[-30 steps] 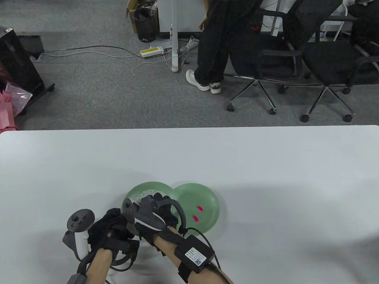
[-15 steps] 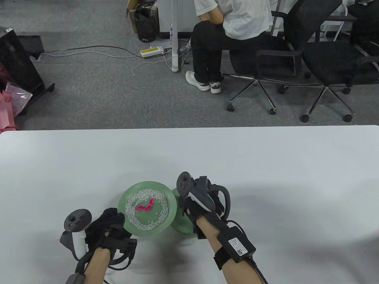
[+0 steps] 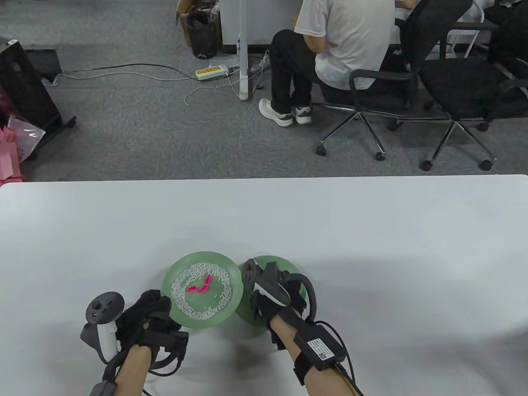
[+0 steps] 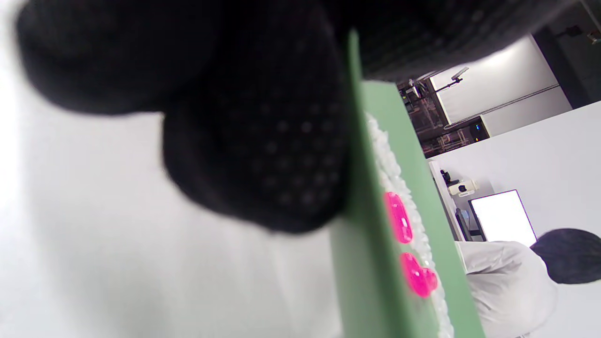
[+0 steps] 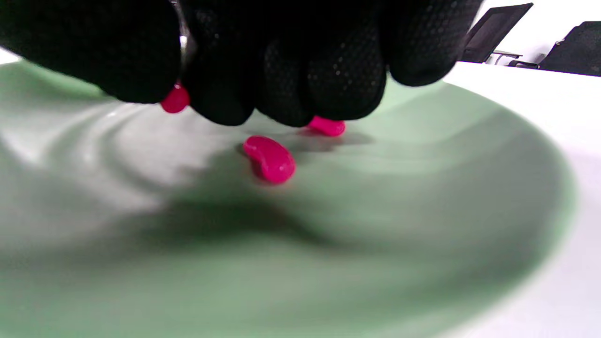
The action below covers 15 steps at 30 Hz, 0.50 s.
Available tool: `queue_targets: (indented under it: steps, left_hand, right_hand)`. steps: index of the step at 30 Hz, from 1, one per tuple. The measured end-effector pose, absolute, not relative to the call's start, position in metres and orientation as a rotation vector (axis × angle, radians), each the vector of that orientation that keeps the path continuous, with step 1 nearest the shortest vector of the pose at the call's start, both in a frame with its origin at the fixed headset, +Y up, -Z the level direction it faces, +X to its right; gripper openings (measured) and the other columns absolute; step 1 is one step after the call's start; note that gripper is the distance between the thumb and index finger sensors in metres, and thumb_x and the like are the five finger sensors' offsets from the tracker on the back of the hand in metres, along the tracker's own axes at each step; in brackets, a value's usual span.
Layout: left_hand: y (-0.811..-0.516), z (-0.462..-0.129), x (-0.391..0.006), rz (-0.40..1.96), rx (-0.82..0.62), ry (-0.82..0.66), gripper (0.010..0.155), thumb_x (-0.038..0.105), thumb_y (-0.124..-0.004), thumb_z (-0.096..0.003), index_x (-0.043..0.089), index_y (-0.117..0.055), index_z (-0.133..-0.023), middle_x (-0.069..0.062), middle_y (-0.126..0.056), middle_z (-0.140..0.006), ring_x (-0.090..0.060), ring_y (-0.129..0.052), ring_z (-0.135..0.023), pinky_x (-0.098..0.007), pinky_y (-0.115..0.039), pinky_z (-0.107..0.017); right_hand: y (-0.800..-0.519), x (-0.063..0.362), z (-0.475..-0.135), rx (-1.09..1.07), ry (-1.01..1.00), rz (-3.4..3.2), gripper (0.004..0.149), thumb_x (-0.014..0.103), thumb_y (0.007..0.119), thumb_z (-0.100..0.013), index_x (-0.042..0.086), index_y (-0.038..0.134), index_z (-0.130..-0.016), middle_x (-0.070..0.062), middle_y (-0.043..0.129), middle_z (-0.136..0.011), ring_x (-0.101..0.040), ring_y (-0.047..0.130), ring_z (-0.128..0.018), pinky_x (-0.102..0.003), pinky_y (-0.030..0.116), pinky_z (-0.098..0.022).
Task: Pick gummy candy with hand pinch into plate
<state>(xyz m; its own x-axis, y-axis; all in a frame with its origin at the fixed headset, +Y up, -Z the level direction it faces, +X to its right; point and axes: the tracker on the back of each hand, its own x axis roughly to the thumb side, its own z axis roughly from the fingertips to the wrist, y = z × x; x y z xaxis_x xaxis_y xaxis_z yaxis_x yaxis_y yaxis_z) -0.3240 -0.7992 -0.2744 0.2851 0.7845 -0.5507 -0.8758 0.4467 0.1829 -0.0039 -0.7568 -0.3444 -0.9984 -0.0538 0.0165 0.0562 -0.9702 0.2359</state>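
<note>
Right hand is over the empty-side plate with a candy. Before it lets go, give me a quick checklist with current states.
1. Candy in the grip: ok. The right hand pinches a pink gummy at its fingertips.
2. Over the target: ok. The gummy hangs above the inside of the right plate, not its rim.
3. Landing spot: ok. Two gummies already lie there, with bare plate around them.
4. Source plate steady: ok. The left hand holds the rim of the rice plate.
5. Candy left to fetch: ok. Pink gummies remain amid the rice.
6. Whether the gummy sticks to the glove: cannot tell.
</note>
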Motion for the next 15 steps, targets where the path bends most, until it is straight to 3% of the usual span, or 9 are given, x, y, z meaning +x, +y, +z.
queue_targets:
  steps: [5,11,15]
  left_hand:
    - [-0.801,-0.274,-0.325,1.121,-0.173,0.636,0.051,0.037,-0.084,-0.0397,0.016,-0.088,-0.085,-0.005,-0.104,-0.057,-0.02,-0.114,-0.013,-0.032,-0.097,-0.015]
    - [-0.803,-0.275,-0.325,1.122,-0.177,0.632,0.051,0.038,-0.083,-0.0398,0.016,-0.088,-0.085,-0.005,-0.104,-0.057,-0.02,-0.114,-0.013,-0.032,-0.097,-0.015]
    - [-0.803,-0.275,-0.321,1.115,-0.181,0.625,0.051,0.038,-0.083,-0.0398,0.016,-0.088,-0.085,-0.004,-0.104,-0.057,-0.02,-0.114,-0.014,-0.032,-0.097,-0.015]
  right_hand:
    - [-0.758,0.0,-0.347,0.01,-0.372,-3.079,0.046,0.048,0.085,-0.034,0.024,0.094,-0.073,0.003,0.093,-0.079,-0.027,0.09,-0.071,-0.054,0.07,-0.064]
    - [-0.709,0.009,-0.344,0.188,0.019,-3.387,0.048,0.051,0.083,-0.035,0.026,0.092,-0.076,0.003,0.09,-0.082,-0.026,0.088,-0.073,-0.052,0.07,-0.063]
    - [-0.683,-0.021,-0.335,0.008,0.019,-3.416,0.054,0.053,0.084,-0.034,0.027,0.089,-0.081,0.003,0.086,-0.089,-0.027,0.085,-0.078,-0.053,0.068,-0.066]
